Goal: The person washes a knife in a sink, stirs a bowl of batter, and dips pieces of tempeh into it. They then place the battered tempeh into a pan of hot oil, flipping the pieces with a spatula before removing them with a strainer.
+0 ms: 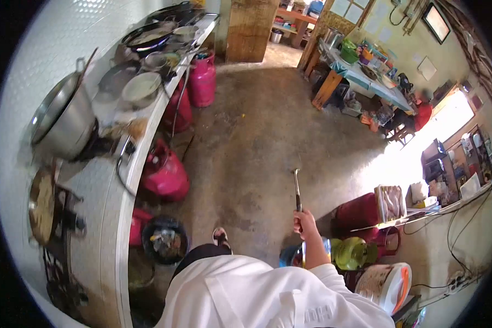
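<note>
My right hand (304, 223) is closed around a long, thin utensil (297, 188), held out in front of me over the floor. The utensil has a dark section near my fingers and a shiny metal end with a small curved tip. Its exact kind is too small to make out. My left hand does not show. Beneath my right forearm, partly covered by it, are a blue cylinder (291, 255) and a green gas cylinder (351, 252).
Along the left runs a white counter (105, 218) with a large pot (65, 117), a wok (42, 205) and bowls. Pink gas cylinders (167, 172) and a black bin (165, 239) stand below. A laden table (366, 82) and a seated person (422, 113) are at the far right.
</note>
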`<action>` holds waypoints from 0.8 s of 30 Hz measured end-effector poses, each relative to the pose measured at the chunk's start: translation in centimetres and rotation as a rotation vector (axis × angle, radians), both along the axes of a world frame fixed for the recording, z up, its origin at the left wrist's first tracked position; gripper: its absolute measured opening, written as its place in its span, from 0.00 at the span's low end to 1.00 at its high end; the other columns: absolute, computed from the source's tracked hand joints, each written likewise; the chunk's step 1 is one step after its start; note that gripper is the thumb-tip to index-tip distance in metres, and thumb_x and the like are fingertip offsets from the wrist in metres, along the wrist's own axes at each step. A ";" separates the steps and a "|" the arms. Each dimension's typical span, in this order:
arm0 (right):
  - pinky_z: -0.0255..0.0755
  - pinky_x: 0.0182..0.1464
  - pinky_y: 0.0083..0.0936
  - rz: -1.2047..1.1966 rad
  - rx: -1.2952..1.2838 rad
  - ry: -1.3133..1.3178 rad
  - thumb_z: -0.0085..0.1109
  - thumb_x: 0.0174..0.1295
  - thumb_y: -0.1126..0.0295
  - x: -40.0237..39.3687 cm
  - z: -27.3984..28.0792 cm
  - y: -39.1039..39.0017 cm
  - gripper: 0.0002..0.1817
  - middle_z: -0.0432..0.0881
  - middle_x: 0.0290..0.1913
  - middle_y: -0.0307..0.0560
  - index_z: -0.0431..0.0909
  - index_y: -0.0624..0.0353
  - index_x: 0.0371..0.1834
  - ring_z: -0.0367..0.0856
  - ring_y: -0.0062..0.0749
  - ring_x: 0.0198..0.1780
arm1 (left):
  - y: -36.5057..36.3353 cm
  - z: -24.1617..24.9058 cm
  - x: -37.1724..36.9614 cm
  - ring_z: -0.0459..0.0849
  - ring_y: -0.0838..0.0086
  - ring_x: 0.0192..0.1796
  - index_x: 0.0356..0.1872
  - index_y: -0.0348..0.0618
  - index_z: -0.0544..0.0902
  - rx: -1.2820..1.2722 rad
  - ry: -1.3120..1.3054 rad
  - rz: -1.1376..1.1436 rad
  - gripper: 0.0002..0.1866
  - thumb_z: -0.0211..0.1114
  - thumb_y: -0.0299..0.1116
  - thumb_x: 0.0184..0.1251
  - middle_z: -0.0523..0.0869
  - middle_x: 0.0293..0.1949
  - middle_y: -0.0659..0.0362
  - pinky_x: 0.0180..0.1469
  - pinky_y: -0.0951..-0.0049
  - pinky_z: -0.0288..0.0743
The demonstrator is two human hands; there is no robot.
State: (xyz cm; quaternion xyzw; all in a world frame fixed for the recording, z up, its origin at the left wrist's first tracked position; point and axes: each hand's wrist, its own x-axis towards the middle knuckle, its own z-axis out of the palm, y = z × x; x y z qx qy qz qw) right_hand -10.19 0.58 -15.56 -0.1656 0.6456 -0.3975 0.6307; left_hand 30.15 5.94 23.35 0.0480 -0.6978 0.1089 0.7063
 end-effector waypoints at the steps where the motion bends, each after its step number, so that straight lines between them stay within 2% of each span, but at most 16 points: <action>1: 0.48 0.09 0.21 -0.023 0.006 0.027 0.52 0.53 0.72 -0.6 -0.7 -2.3 0.06 0.62 0.15 0.37 0.65 0.55 0.28 0.57 0.21 0.10 | -2.9 -0.1 -0.2 0.77 0.67 0.44 0.43 0.40 0.74 0.001 0.003 -0.017 0.13 0.60 0.30 0.56 0.77 0.43 0.50 0.43 0.67 0.71; 6: 0.48 0.09 0.22 -0.182 -0.002 0.138 0.51 0.53 0.73 -4.5 -0.3 -11.0 0.05 0.61 0.13 0.37 0.65 0.55 0.27 0.57 0.22 0.09 | -16.5 0.2 -0.4 0.76 0.67 0.44 0.44 0.40 0.74 -0.015 -0.006 -0.052 0.14 0.60 0.29 0.56 0.76 0.43 0.50 0.43 0.67 0.71; 8: 0.48 0.08 0.23 -0.277 0.121 0.283 0.51 0.52 0.71 -5.8 1.0 -15.4 0.04 0.61 0.13 0.37 0.65 0.55 0.27 0.57 0.23 0.08 | -20.8 0.4 -0.1 0.76 0.67 0.44 0.44 0.40 0.73 -0.024 -0.025 -0.045 0.14 0.60 0.29 0.56 0.76 0.44 0.50 0.43 0.67 0.71; 10: 0.50 0.08 0.24 -0.272 0.123 0.287 0.50 0.53 0.70 -9.1 -1.2 -20.3 0.05 0.62 0.13 0.39 0.66 0.55 0.30 0.57 0.24 0.08 | -25.2 0.9 -0.2 0.76 0.67 0.44 0.44 0.40 0.73 -0.003 -0.053 -0.029 0.14 0.60 0.29 0.56 0.76 0.44 0.50 0.43 0.66 0.71; 12: 0.50 0.08 0.26 -0.260 0.037 0.358 0.49 0.53 0.69 -9.7 -0.9 -26.0 0.06 0.63 0.13 0.40 0.66 0.55 0.32 0.59 0.26 0.08 | -29.6 1.2 -0.2 0.76 0.67 0.44 0.44 0.41 0.73 0.018 -0.063 0.004 0.14 0.60 0.29 0.56 0.75 0.44 0.50 0.43 0.66 0.71; 14: 0.50 0.08 0.24 -0.162 0.064 0.432 0.48 0.54 0.69 -11.1 -2.0 -33.4 0.06 0.62 0.14 0.39 0.63 0.53 0.32 0.57 0.24 0.09 | -33.8 1.2 -0.3 0.76 0.67 0.44 0.45 0.41 0.73 0.008 -0.058 0.049 0.15 0.59 0.29 0.56 0.75 0.45 0.50 0.43 0.66 0.71; 16: 0.50 0.09 0.21 -0.083 0.076 0.496 0.47 0.54 0.69 -10.1 -1.1 -42.1 0.06 0.60 0.14 0.37 0.61 0.50 0.32 0.55 0.22 0.09 | -38.3 1.2 -0.1 0.76 0.67 0.44 0.45 0.41 0.73 0.000 -0.058 0.078 0.15 0.59 0.29 0.56 0.75 0.45 0.50 0.43 0.66 0.71; 18: 0.49 0.09 0.22 0.032 0.007 0.561 0.48 0.54 0.71 -8.4 0.7 -49.9 0.08 0.62 0.14 0.39 0.65 0.57 0.37 0.59 0.24 0.09 | -42.5 1.5 0.6 0.75 0.67 0.44 0.45 0.41 0.72 0.012 -0.049 0.129 0.15 0.59 0.29 0.56 0.75 0.45 0.49 0.43 0.66 0.71; 19: 0.49 0.09 0.22 0.070 -0.025 0.570 0.48 0.54 0.71 -7.0 1.8 -54.2 0.08 0.62 0.14 0.39 0.65 0.57 0.37 0.59 0.24 0.09 | -44.1 1.5 0.9 0.75 0.67 0.44 0.45 0.41 0.72 -0.003 -0.043 0.165 0.15 0.59 0.29 0.56 0.75 0.45 0.49 0.43 0.66 0.71; 22: 0.50 0.10 0.20 0.147 -0.159 0.484 0.49 0.54 0.72 -1.2 5.1 -65.6 0.10 0.62 0.15 0.37 0.65 0.58 0.39 0.59 0.21 0.10 | -48.9 1.3 2.3 0.75 0.67 0.44 0.46 0.41 0.72 -0.014 -0.038 0.252 0.15 0.59 0.29 0.55 0.74 0.46 0.49 0.43 0.66 0.71; 24: 0.51 0.11 0.19 0.210 -0.392 0.390 0.51 0.54 0.73 4.1 7.2 -73.3 0.09 0.63 0.15 0.36 0.66 0.59 0.37 0.59 0.19 0.10 | -52.1 1.3 3.8 0.75 0.67 0.45 0.46 0.42 0.72 -0.007 -0.042 0.315 0.16 0.59 0.29 0.55 0.74 0.46 0.49 0.43 0.66 0.71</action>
